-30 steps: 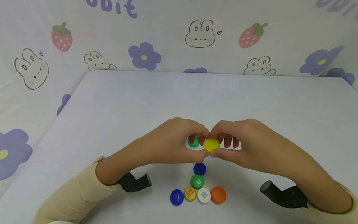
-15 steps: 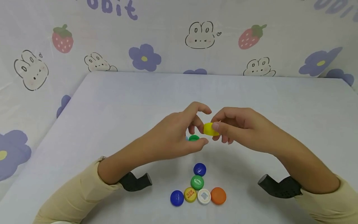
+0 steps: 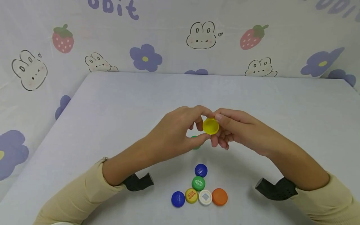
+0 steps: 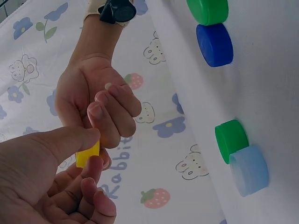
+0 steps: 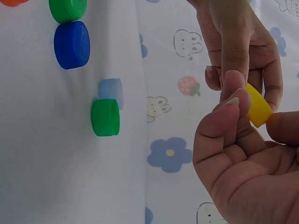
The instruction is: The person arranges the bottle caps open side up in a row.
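Note:
A yellow bottle cap (image 3: 211, 126) is held above the table between both hands, its hollow side facing the head camera. My left hand (image 3: 180, 131) pinches it from the left, index finger at its top edge and thumb at its bottom edge. At its upper right edge, my right hand (image 3: 242, 129) grips it with thumb and forefinger, the other fingers bent beneath. In the left wrist view a green cap (image 4: 232, 140) stands beside a light blue cap (image 4: 250, 170). My left hand mostly covers this pair in the head view.
Nearer the body, a blue cap (image 3: 201, 170) and a green cap (image 3: 198, 183) lie above a row: blue cap (image 3: 178, 199), printed yellow cap (image 3: 191, 195), white cap (image 3: 205, 197) and orange cap (image 3: 219, 197). A patterned cloth (image 3: 168, 34) hangs behind the white table (image 3: 135, 100).
Both hands have lifted the yellow cap away from the body. The left hand released it briefly while the right turned it over, then took hold again; its hollow side now shows.

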Demonstrator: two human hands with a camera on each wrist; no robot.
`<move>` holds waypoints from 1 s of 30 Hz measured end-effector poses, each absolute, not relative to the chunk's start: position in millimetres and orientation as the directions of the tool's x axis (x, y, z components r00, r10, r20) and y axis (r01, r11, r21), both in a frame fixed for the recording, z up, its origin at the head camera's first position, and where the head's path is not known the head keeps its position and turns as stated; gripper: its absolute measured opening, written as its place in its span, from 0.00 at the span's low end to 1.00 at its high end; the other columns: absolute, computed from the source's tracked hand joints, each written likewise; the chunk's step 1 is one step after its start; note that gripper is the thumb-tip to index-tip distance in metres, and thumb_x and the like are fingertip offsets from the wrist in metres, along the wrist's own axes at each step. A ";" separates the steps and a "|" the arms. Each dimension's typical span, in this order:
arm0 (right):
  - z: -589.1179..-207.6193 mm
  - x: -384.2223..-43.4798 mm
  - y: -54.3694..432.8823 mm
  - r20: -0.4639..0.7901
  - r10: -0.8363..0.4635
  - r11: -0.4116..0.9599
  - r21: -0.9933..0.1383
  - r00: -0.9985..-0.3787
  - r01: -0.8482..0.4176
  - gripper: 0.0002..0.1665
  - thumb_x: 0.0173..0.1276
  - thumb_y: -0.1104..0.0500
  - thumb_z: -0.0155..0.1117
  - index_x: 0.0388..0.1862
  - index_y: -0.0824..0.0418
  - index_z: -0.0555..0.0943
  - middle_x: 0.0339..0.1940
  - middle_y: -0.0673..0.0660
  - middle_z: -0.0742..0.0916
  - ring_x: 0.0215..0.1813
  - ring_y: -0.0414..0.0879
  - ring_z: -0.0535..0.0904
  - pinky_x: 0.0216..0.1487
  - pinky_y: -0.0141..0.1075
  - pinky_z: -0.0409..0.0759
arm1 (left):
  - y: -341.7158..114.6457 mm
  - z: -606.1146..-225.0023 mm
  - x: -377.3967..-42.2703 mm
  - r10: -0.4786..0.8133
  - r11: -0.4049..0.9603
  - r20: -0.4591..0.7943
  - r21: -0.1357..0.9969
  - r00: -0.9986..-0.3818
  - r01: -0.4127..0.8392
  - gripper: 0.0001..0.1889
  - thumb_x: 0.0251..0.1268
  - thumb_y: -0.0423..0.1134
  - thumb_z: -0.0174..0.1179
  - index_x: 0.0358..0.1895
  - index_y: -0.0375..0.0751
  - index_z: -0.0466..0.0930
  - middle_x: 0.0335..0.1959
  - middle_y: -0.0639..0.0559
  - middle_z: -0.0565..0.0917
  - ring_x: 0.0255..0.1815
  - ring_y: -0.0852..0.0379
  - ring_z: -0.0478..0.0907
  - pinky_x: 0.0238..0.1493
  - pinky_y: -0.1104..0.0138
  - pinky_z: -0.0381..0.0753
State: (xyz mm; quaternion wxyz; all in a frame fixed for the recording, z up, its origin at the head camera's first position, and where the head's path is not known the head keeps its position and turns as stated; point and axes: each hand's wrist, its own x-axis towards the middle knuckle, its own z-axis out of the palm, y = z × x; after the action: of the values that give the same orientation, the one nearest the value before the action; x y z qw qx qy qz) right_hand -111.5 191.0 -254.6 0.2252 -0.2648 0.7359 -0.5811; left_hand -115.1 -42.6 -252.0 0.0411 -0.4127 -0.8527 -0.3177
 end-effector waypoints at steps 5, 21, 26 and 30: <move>-256.9 -114.1 188.8 -0.068 -0.644 0.246 -0.962 -0.762 -0.122 0.18 0.86 0.56 0.41 0.52 0.68 0.74 0.33 0.66 0.84 0.31 0.55 0.78 0.33 0.37 0.80 | -43.7 -255.1 -117.1 0.689 0.457 0.304 0.523 -0.658 0.720 0.21 0.61 0.40 0.74 0.56 0.42 0.81 0.37 0.56 0.83 0.40 0.58 0.75 0.40 0.72 0.76; -262.5 -106.1 177.9 -0.082 -0.589 0.740 -0.456 -0.804 -0.495 0.18 0.63 0.51 0.78 0.47 0.57 0.85 0.35 0.44 0.86 0.37 0.42 0.79 0.37 0.37 0.79 | -34.9 -287.8 -128.5 0.735 0.565 0.124 0.432 -0.666 0.703 0.18 0.59 0.49 0.76 0.48 0.47 0.87 0.39 0.54 0.79 0.42 0.57 0.69 0.40 0.69 0.71; -271.7 -107.2 177.7 -0.031 -0.575 0.756 -0.403 -0.818 -0.516 0.16 0.60 0.54 0.80 0.43 0.59 0.86 0.30 0.45 0.84 0.33 0.42 0.78 0.34 0.37 0.77 | -29.5 -296.7 -134.6 0.737 0.574 0.096 0.434 -0.669 0.694 0.18 0.59 0.48 0.76 0.50 0.46 0.88 0.39 0.54 0.78 0.42 0.56 0.68 0.40 0.69 0.69; -275.4 -109.3 177.2 -0.031 -0.565 0.766 -0.390 -0.825 -0.510 0.14 0.60 0.55 0.80 0.41 0.60 0.86 0.27 0.45 0.83 0.31 0.42 0.77 0.32 0.36 0.76 | -28.7 -299.5 -138.9 0.749 0.568 0.066 0.449 -0.659 0.690 0.18 0.61 0.46 0.75 0.53 0.45 0.88 0.39 0.54 0.78 0.42 0.56 0.69 0.39 0.69 0.69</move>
State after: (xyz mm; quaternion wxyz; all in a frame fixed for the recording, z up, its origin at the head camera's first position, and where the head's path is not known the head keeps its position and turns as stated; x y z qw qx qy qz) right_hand -109.3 177.2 -275.4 0.0733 -0.2869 0.9369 -0.1857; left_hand -138.9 -28.7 -299.5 -0.0661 -0.4076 -0.8828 -0.2238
